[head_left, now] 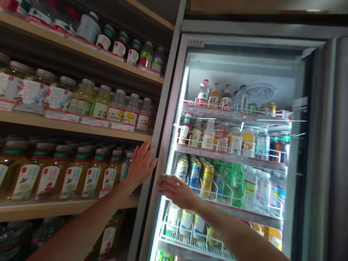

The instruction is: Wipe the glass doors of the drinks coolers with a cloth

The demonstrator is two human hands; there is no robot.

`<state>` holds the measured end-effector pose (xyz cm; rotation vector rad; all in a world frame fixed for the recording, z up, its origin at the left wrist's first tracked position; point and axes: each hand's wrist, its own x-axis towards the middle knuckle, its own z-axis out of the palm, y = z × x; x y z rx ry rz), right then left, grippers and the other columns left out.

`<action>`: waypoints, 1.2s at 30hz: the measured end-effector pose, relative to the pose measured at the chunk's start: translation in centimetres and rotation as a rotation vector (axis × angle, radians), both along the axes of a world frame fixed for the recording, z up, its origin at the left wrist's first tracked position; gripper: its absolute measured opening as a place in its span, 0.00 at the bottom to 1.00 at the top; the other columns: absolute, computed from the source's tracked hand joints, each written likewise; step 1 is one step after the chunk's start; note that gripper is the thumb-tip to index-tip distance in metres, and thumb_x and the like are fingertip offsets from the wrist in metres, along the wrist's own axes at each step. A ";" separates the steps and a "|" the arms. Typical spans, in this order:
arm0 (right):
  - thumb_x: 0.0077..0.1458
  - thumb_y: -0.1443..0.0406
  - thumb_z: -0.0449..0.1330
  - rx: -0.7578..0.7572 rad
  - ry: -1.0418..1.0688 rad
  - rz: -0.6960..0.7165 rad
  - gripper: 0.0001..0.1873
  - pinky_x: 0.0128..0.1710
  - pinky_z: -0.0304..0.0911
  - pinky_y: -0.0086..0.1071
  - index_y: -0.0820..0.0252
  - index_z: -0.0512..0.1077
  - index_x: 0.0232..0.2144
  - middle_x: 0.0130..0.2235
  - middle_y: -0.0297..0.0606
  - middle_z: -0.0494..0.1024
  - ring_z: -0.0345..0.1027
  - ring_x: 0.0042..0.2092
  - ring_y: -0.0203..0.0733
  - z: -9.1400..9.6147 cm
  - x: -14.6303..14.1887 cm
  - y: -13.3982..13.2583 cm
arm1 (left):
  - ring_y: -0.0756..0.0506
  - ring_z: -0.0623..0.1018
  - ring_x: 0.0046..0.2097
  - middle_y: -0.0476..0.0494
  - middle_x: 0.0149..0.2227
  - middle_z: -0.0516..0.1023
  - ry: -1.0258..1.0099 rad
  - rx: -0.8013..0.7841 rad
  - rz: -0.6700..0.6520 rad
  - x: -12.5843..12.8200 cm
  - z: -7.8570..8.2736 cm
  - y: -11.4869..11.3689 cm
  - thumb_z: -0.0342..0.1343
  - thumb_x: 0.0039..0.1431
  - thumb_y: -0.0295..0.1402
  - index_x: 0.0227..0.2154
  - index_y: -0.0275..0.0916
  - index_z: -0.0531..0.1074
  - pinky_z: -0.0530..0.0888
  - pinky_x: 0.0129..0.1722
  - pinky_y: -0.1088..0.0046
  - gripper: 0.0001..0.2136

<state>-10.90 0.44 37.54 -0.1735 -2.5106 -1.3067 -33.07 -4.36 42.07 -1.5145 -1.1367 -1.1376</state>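
1. Left hand (141, 163): open, fingers spread, nothing held, right by the grey post (162, 116); contact unclear.
2. Right hand (176, 190): fingers bent at the cooler's (170, 127) left edge; whether they grip it, I can't tell.
3. Progress? No drink visible in either hand; the cooler, right of the post, is brightly lit, its racks holding bottles and cans (195, 174).
4. Far left, wooden shelves (54, 209) with bottles in rows.

Two hands (176, 191) show. Left of the left fingers (145, 149), six green-collared bottles (71, 179) stand foremost on one shelf (40, 211); just above and right of the right fingers (166, 184), three cans (195, 174) stand foremost.
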 end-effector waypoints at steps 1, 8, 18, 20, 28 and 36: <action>0.57 0.65 0.51 -0.005 -0.029 0.014 0.21 0.64 0.43 0.40 0.52 0.64 0.54 0.62 0.31 0.59 0.42 0.65 0.40 -0.5 0.5 -0.1 | 0.40 0.58 0.63 0.36 0.61 0.60 0.029 -0.024 0.000 0.1 -0.2 -0.3 0.42 0.61 0.36 0.56 0.38 0.60 0.56 0.60 0.53 0.21; 0.53 0.70 0.54 0.060 0.544 -0.183 0.32 0.63 0.38 0.53 0.54 0.55 0.60 0.64 0.41 0.53 0.39 0.66 0.51 5.5 3.5 0.5 | 0.42 0.55 0.64 0.36 0.62 0.57 0.106 -0.141 -0.028 4.0 -0.5 -0.5 0.43 0.61 0.35 0.55 0.36 0.60 0.54 0.61 0.55 0.20; 0.57 0.67 0.50 -0.047 0.536 -0.154 0.27 0.62 0.37 0.54 0.56 0.58 0.59 0.64 0.40 0.53 0.35 0.66 0.49 4.1 11.8 -0.3 | 0.44 0.47 0.66 0.41 0.65 0.50 0.295 -0.322 -0.110 7.9 1.5 -0.1 0.46 0.60 0.36 0.58 0.40 0.55 0.45 0.63 0.56 0.23; 0.60 0.65 0.46 0.000 0.633 -0.166 0.24 0.61 0.35 0.55 0.60 0.59 0.58 0.65 0.42 0.50 0.33 0.67 0.49 4.6 13.7 0.4 | 0.44 0.45 0.66 0.42 0.65 0.49 0.295 -0.339 -0.117 8.2 2.0 0.2 0.44 0.61 0.38 0.59 0.40 0.53 0.43 0.63 0.53 0.23; 0.60 0.63 0.48 -0.074 0.297 -0.233 0.22 0.63 0.36 0.48 0.54 0.61 0.56 0.64 0.33 0.54 0.37 0.66 0.41 0.5 15.3 -0.9 | 0.45 0.40 0.67 0.45 0.66 0.45 0.414 -0.381 -0.166 10.6 1.6 2.1 0.42 0.59 0.40 0.60 0.41 0.52 0.39 0.63 0.55 0.25; 0.62 0.61 0.44 -0.060 0.453 -0.227 0.22 0.61 0.36 0.53 0.58 0.62 0.56 0.65 0.37 0.51 0.32 0.67 0.44 0.4 15.4 -0.3 | 0.45 0.38 0.67 0.46 0.66 0.45 0.245 -0.333 -0.183 14.6 -1.3 4.2 0.41 0.60 0.42 0.62 0.43 0.50 0.36 0.64 0.57 0.27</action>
